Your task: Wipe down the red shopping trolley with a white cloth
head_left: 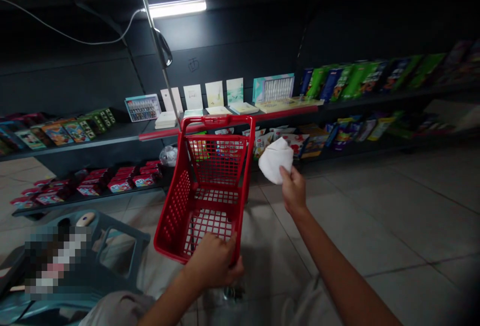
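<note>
A red plastic shopping cart point(176, 216) with a grid floor and perforated sides stands before me, its handle bar at the far end. My left hand point(213, 261) is closed around the cart's near right rim; the thumb shows outside and the fingers lie over the edge. To the right of the cart, my right hand point(294, 188) pinches a folded white cloth point(276, 161) between thumb and fingers. The cloth is held up in the air, apart from the cart. No goods show inside the basket.
Behind the cart runs a dark shelf unit point(225, 46) with books, boxed sets and green and blue packs point(356, 78). Red packages point(122, 178) line the low shelf at left. A blue-grey plastic stool point(123, 228) stands at lower left. A thin metal pole point(152, 21) rises behind the cart.
</note>
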`<state>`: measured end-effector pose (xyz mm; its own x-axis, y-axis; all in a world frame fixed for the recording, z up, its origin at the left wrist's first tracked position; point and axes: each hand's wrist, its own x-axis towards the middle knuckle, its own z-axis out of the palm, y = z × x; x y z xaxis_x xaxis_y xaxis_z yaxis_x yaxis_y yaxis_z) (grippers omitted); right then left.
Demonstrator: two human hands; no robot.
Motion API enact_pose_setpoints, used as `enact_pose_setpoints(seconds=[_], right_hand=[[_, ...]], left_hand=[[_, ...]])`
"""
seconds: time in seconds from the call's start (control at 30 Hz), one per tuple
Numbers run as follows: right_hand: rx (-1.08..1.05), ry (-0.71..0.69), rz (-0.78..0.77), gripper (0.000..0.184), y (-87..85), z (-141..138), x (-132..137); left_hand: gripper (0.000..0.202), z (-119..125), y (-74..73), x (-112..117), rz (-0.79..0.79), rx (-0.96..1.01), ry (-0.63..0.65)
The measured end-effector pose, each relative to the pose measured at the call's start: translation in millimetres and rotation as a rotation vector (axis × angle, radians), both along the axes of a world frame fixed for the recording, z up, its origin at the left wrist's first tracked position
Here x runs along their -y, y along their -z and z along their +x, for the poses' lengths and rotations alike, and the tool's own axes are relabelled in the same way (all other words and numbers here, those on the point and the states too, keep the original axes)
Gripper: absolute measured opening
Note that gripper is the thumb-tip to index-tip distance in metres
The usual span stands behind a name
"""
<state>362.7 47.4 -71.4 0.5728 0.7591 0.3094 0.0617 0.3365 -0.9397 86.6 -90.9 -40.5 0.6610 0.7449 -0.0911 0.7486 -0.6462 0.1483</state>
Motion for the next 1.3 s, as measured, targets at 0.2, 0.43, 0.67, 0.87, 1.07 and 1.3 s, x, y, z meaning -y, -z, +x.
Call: enact_pose_setpoints(seconds=[0.2,0.43,0.67,0.87,1.07,1.3], right_hand=[[0.339,0.008,0.009,0.056,5.4,-20,-2],[0.783,-0.023,0.113,0.051,9.6,-43,13],[1.031,-0.163,0.347,0.044,4.3,-78,51],[1.029,-0.373,0.413,0.041,3.3,-117,87],[1.018,-0.446,0.456,0.047,8.9,-133,89],[1.052,-0.449,0.452,0.049,6.2,-139,82]], left_hand=[[0.032,-18,-3.6,-8,0.074,-0.006,0.03],[0.032,-42,-8.1,-12,0.077,0.107,0.109],[0.026,-67,-2.3,-25,0.094,0.246,0.142],[0.044,-84,5.6,-41,0.168,0.314,0.006],[0.044,-101,13.4,-55,0.12,0.442,-0.296],[0.042,-98,13.3,-57,0.178,0.571,-0.498]])
